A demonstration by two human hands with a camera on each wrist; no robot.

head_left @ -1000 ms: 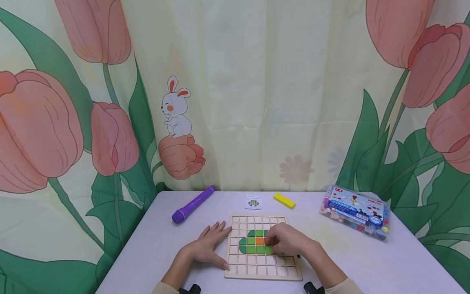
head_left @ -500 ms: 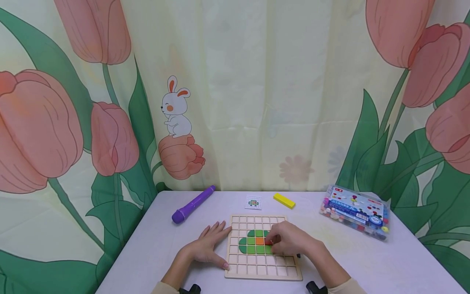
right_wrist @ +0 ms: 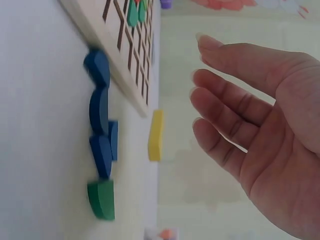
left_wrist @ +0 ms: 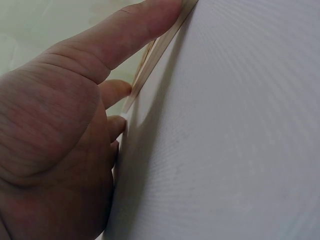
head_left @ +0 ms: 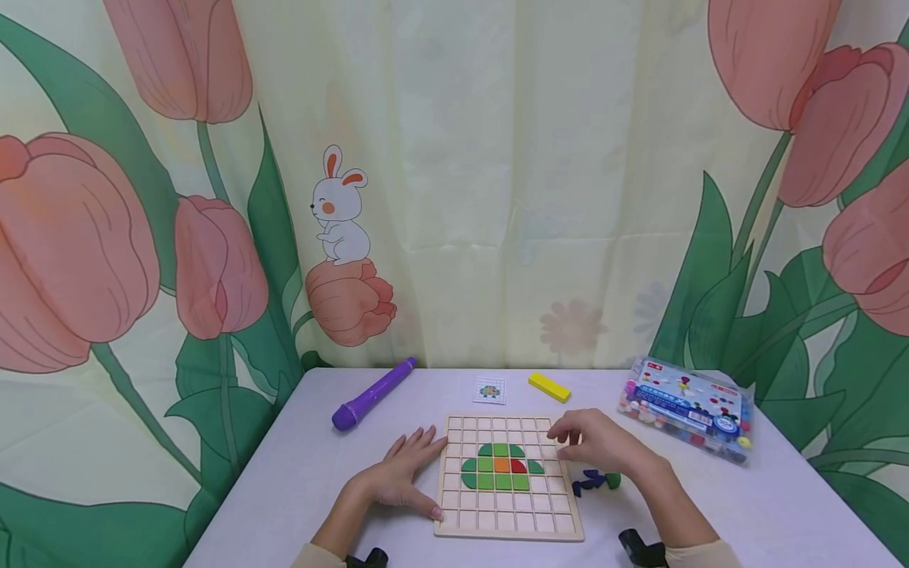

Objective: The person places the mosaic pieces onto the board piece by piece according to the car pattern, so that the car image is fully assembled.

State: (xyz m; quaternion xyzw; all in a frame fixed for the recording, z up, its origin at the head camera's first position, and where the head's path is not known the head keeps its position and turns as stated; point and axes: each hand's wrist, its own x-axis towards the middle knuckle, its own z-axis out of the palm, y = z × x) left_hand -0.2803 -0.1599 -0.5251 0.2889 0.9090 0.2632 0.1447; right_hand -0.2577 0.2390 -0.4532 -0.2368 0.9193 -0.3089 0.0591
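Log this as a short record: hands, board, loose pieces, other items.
left hand: touching left edge of the board
right hand: near its right edge, holding nothing visible
board: green pieces, one orange piece, one red piece
loose, right of board: blue pieces, separate green piece
other items: card, yellow block, purple stick, plastic box

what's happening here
A person is working at a wooden grid board. Their left hand touches its left edge; the right hand is near its right edge, fingers loosely bent and holding nothing. Green pieces, an orange piece and a red piece sit in the grid; blue pieces and a loose green piece lie to its right.
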